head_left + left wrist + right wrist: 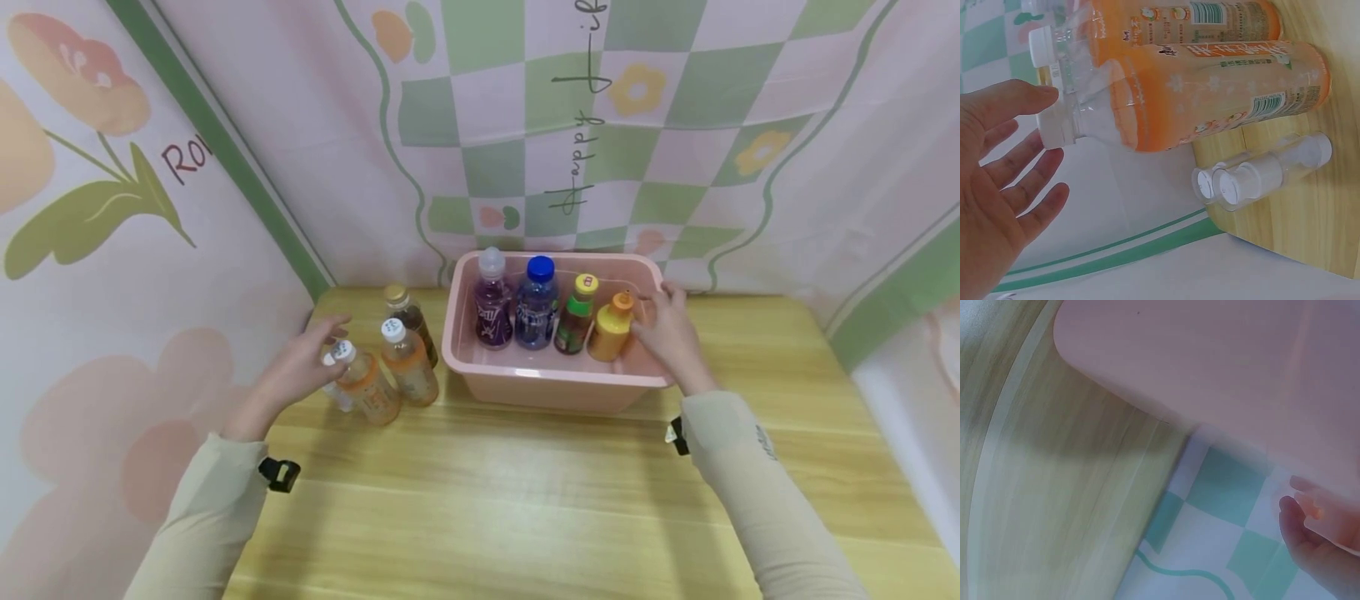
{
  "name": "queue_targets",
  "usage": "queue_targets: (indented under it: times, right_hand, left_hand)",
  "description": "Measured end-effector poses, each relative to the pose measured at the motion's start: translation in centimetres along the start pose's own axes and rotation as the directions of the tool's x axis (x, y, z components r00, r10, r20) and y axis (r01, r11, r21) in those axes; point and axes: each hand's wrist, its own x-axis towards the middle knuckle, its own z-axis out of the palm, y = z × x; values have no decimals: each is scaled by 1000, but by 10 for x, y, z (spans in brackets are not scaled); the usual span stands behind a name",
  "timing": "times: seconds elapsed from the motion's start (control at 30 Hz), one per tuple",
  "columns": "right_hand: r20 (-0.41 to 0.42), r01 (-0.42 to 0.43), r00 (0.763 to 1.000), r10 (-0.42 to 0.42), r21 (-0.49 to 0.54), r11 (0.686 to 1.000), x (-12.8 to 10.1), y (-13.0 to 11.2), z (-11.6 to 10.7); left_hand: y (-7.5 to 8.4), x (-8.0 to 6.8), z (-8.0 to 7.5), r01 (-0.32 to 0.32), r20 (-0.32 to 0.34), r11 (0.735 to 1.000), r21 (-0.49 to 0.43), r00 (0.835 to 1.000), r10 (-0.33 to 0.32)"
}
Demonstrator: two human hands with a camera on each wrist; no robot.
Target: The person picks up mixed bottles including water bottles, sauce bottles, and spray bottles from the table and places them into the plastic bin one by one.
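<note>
My left hand is beside the white cap of a bottle with an orange label. In the left wrist view its fingers are spread, and the thumb tip overlaps the cap. A second orange-label bottle stands to the right, a dark-liquid bottle behind it. At the pink bin, my right hand grips the right rim, fingers bent around it. Inside, in a row, stand a purple bottle, a blue-capped bottle, a yellow-capped dark bottle and a yellow squeeze bottle.
Two small clear pump bottles with white tops stand close to the left orange-label bottle. The wooden table extends toward me in front of the bin. Patterned cloth hangs behind the table and at both sides.
</note>
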Motion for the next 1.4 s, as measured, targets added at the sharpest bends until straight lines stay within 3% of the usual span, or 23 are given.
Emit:
queue_targets:
  times: [0.47,1.13,1.4]
  right_hand:
    - [2,-8,1000,8,-6,1000,-1,-2,-1]
    - [-3,-4,1000,4,-6,1000,-1,-2,-1]
    - [7,-11,1000,11,-11,1000,0,-1,-1]
  left_hand:
    - [-3,3,0,20,30,1000,-15,999,-19]
    - [-8,6,11,-41,-25,999,-6,999,41]
    - [-5,3,10,-33,-46,999,-28,998,32]
